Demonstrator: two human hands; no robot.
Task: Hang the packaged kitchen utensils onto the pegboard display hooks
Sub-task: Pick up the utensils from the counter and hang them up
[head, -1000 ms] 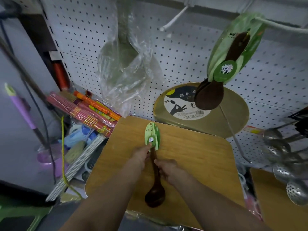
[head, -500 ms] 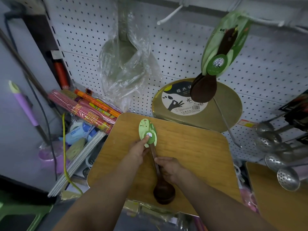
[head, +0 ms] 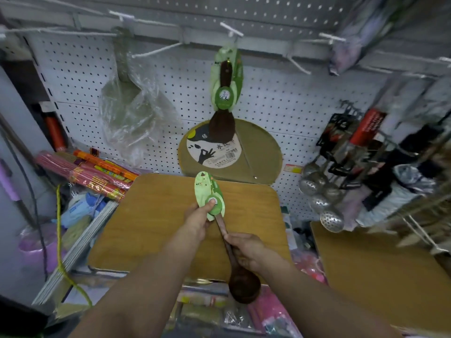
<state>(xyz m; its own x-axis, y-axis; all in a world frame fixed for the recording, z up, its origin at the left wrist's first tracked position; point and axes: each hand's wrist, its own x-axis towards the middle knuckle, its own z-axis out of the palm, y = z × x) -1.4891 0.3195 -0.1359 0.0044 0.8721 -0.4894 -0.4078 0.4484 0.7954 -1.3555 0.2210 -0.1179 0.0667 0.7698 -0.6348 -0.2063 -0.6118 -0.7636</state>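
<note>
Since the earlier frame, view tilted up; more hooks show. Packaged wooden spoon [head: 220, 230] is at centre frame, above the wooden board [head: 156, 220]. Left hand [head: 198, 218] grip clamped on its green card [head: 209, 198], thumb on the round label; right hand [head: 245, 251] grip closed round the handle. Upper centre: an identical hung spoon [head: 225, 93] on the pegboard [head: 280, 103]. Metal skimmers [head: 322, 198] hang at right.

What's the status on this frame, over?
Left hand pinching green card; right hand gripping spoon handle. Not hung yet. Hook already holds one spoon.
</note>
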